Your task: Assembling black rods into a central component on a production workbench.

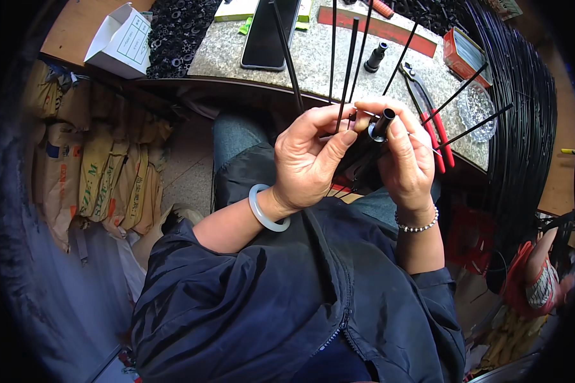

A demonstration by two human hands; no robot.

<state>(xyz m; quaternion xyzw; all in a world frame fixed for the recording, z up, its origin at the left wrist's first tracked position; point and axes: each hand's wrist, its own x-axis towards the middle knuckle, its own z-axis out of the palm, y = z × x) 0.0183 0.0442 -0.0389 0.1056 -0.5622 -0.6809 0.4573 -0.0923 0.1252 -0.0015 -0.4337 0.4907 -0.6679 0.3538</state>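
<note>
In front of my lap is what looks like an umbrella frame: a black tube (386, 116) set in a hub, with several thin black ribs (350, 67) fanning out around it. My left hand (314, 153) is closed, thumb and forefinger pinching at a rib beside the hub. Round the hub and tube my right hand (405, 156) is closed, its thumb lying along the tube's side. A thin pale wire shows by the right fingers. Both hands' fingertips nearly meet behind the tube. What lies under the hub is mostly hidden by my hands.
Beyond my hands, the speckled tabletop (220, 60) holds a phone (271, 35), a black fitting (376, 57), red-handled pliers (436, 131), a glass dish (476, 115) and a red box (465, 56). Long black rods (521, 108) stack at right. Sacks (64, 179) stand left; another person (543, 281) is lower right.
</note>
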